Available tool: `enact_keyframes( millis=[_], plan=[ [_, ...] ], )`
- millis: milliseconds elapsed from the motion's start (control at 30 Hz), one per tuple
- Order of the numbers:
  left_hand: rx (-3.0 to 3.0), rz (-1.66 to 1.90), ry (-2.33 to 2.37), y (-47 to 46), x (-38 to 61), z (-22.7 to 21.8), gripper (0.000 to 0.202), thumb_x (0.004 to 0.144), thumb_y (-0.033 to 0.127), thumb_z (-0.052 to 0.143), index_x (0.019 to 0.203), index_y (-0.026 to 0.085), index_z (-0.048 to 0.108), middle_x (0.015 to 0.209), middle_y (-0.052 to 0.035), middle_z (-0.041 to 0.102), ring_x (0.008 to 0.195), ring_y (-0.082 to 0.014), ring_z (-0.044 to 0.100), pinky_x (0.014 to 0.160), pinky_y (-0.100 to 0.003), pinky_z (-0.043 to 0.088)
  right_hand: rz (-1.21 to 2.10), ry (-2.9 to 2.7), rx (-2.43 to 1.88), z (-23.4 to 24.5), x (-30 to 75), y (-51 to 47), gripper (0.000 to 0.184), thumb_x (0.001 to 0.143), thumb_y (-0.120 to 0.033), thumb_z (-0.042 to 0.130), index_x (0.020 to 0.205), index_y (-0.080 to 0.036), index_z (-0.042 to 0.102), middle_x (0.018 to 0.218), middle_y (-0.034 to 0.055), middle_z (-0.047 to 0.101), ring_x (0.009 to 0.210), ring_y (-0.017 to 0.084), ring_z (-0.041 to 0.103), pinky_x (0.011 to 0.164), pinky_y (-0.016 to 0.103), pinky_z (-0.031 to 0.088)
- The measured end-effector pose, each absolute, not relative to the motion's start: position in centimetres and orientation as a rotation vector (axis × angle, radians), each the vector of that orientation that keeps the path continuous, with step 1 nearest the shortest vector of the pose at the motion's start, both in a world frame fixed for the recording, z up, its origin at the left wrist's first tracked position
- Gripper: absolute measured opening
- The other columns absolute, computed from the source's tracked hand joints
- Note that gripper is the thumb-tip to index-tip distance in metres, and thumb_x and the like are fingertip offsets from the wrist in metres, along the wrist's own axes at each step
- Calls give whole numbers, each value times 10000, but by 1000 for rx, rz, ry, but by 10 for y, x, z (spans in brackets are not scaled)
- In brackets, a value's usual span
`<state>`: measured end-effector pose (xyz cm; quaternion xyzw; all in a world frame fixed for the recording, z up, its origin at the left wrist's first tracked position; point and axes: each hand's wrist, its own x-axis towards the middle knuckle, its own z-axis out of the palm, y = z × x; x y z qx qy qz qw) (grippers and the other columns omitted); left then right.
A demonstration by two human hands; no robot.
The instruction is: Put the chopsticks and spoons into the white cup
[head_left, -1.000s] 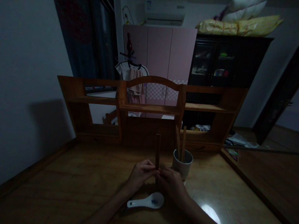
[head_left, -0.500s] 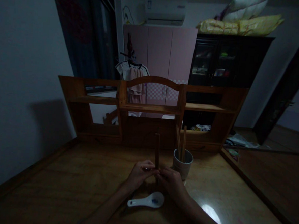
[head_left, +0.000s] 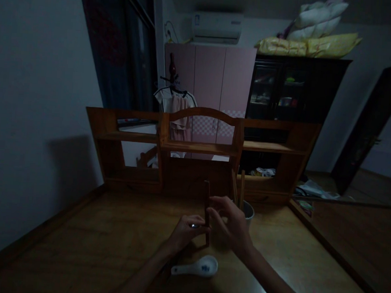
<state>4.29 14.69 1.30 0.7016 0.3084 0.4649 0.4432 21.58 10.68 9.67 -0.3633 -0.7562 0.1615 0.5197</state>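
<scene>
A slim dark-brown stick (head_left: 207, 191), shaped like a chopstick, stands nearly upright in front of me. My left hand (head_left: 187, 232) pinches its lower part between thumb and fingers. Something small and shiny shows at that hand's fingers, too dim to name. Higher up, the thumb and fingertips of my right hand (head_left: 232, 224) close on the same stick. Below both hands a white ceramic soup spoon (head_left: 196, 268) with a blue mark lies on the table, its bowl to the right. Behind my right hand is a pale cup (head_left: 249, 211), partly hidden, holding several wooden chopsticks (head_left: 242, 189).
The wooden table (head_left: 116, 243) meets a wall on the left and has a raised edge on the right. A low wooden shelf unit (head_left: 198, 150) runs along its back. Beyond it stand a pink wardrobe (head_left: 209, 76) and a dark cabinet (head_left: 318, 92). The room is dim.
My right hand has moved up along the stick, away from my left hand, and now covers much of the cup. The whole view has shifted slightly downward in the frame.
</scene>
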Motion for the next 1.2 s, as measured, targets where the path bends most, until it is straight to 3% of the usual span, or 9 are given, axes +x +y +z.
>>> enact_keyframes(
  millis=[133,233,433,600,667,800,1000,1100,1200],
  plan=[
    [1851,1160,794,147,42,12,226,752,397,709,796,185,774,803,-57,699,757,-177,629,679,-260,454,316,-1845,-860,123,214,114,178,900,-272,561,1066,-213,585,912,35,603,800,156,594,695,248,470],
    [1892,1154,810,148,42,11,253,773,424,680,800,190,774,811,-59,704,764,-180,635,677,-254,458,277,-1926,-908,132,214,116,76,894,-272,573,902,-198,589,820,14,596,717,139,564,632,231,435],
    [1844,1179,818,144,45,9,232,751,413,701,851,216,774,904,-66,735,846,-210,665,748,-279,494,215,-2045,-961,143,219,124,215,885,-287,582,711,-195,497,613,-37,539,558,108,495,510,215,360],
    [1758,1251,818,147,41,10,272,741,373,716,976,239,744,1154,-83,666,1060,-229,611,828,-301,513,333,-1869,-944,194,266,129,193,888,-374,577,824,-192,575,689,0,641,611,150,618,552,239,472],
    [1752,1293,865,150,39,9,239,801,387,646,941,223,750,1122,-92,672,1038,-220,614,809,-297,517,297,-1750,-880,220,293,128,193,878,-387,595,895,-194,598,760,19,669,673,166,649,622,264,518],
    [1720,1289,954,154,39,6,315,862,430,535,922,197,739,1073,-94,670,925,-202,634,681,-267,525,243,-1576,-902,247,339,131,237,818,-426,665,838,-194,625,746,25,667,648,174,655,624,292,550],
    [1794,1499,1165,157,37,2,293,873,382,495,851,180,706,950,-76,653,921,-199,618,839,-317,480,366,-1623,-1137,211,372,154,381,748,-555,677,773,-178,629,706,47,680,654,192,654,609,291,528],
    [1753,1552,1267,162,35,0,272,859,363,494,844,176,691,919,-75,643,891,-202,619,817,-325,483,379,-1642,-1222,182,381,170,421,744,-593,655,711,-175,622,695,58,689,668,206,657,608,286,506],
    [1739,1571,1306,165,32,-2,256,861,328,477,837,175,682,912,-73,641,889,-205,615,817,-333,478,427,-1656,-1213,159,383,181,433,749,-601,639,784,-169,651,740,57,694,684,208,652,618,287,505]
  ],
)
